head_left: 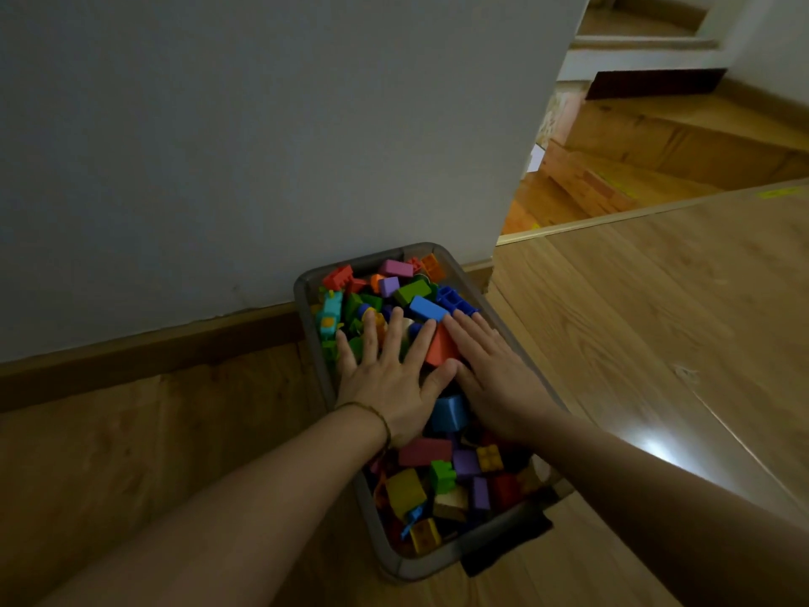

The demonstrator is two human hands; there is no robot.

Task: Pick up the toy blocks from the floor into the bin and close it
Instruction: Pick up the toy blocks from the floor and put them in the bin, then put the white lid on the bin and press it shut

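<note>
A translucent grey bin [306,280] stands on the wooden floor against the wall, piled to the rim with colourful toy blocks [446,470]. My left hand [389,374] lies flat on the pile with its fingers spread. My right hand [494,374] lies flat beside it, fingers together, thumb touching my left thumb. Between the two hands shows an orange-red block [442,348], and a blue block [427,309] sits just past the fingertips. A black latch [508,547] hangs on the bin's near end. No lid is in view.
A white wall [262,124] with a wooden skirting board [153,348] runs along the left. Wooden floor [656,322] spreads out to the right. Steps [656,142] lead down at the upper right beyond a metal threshold strip.
</note>
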